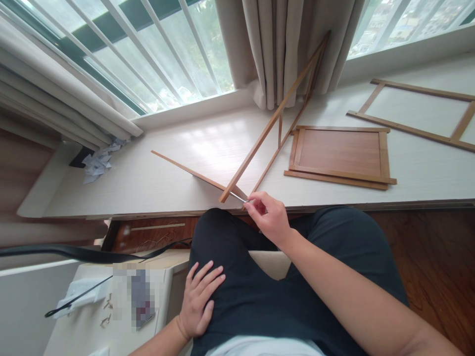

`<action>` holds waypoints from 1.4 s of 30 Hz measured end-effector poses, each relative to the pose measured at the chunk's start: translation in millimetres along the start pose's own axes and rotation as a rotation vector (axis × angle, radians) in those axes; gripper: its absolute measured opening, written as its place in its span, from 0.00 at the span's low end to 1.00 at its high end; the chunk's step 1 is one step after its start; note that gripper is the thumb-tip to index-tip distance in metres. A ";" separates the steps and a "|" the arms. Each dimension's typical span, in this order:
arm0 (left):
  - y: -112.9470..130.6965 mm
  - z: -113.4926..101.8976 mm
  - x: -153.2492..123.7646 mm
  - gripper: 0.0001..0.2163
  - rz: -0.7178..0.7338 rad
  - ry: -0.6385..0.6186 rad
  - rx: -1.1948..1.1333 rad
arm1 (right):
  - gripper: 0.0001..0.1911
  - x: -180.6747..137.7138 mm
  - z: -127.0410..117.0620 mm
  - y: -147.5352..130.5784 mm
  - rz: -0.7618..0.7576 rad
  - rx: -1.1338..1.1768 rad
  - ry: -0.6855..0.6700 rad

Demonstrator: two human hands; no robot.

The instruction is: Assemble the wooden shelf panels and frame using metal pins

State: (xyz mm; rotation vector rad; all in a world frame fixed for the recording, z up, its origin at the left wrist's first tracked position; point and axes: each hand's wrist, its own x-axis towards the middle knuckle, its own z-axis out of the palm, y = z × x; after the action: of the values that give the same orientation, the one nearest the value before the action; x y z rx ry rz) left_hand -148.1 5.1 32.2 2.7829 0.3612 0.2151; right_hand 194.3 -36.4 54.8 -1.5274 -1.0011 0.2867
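a metal rod (pixel 237 197) is pinched by the right hand (pixel 270 217), pointed leftward at the wooden frame (pixel 256 150), whose long axis is slanted away rightward over the ledge (pixel 92 195). the left hand (pixel 198 299) is spread on a thigh (pixel 222 237).

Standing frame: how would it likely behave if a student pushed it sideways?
The frame probably feels stiff, as its wooden bars look straight. It is likely light for its size, being mostly open between them. It might tip, since it stands on a narrow edge on the ledge.
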 end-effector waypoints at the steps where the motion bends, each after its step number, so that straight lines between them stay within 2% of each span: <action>1: 0.0 0.0 0.1 0.25 0.002 0.001 0.000 | 0.07 0.2 -0.3 -0.4 0.004 0.003 -0.005; 21: 0.5 0.0 0.7 0.24 -0.011 0.003 -0.007 | 0.11 0.9 -0.8 -4.4 0.083 0.158 -0.047; 32: -0.7 1.1 -1.1 0.25 -0.006 0.004 -0.005 | 0.07 -1.7 -0.4 0.4 -0.039 0.132 -0.079; 37: -0.7 1.0 -1.7 0.25 -0.015 0.006 -0.006 | 0.04 -2.7 2.0 2.8 -0.032 0.100 -0.079; 42: -0.9 0.7 -1.6 0.25 -0.008 0.013 -0.013 | 0.13 -2.8 2.0 1.8 -0.017 0.125 -0.054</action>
State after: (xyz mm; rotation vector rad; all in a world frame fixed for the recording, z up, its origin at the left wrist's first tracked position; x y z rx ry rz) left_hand -149.7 5.3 31.2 2.7677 0.3733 0.2324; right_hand 192.1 -36.8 51.8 -1.4038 -1.0192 0.3736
